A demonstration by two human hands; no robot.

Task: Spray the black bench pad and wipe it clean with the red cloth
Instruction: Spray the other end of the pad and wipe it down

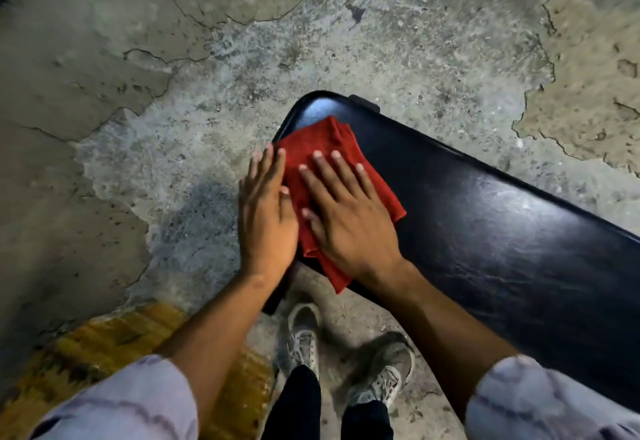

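Note:
The black bench pad (485, 225) runs from the middle of the view down to the right, glossy with faint streaks. A red cloth (313, 141) lies folded on its near-left end. My right hand (346, 211) presses flat on the cloth, fingers spread. My left hand (265, 214) lies flat beside it at the pad's left edge, its fingertips touching the cloth's edge. No spray bottle is in view.
Cracked, patchy concrete floor (173, 93) surrounds the bench. A yellow-brown woven mat (104, 346) lies at lower left. My two grey shoes (304, 335) stand below the pad's near edge. A black bench part (365, 103) pokes out past the pad's far end.

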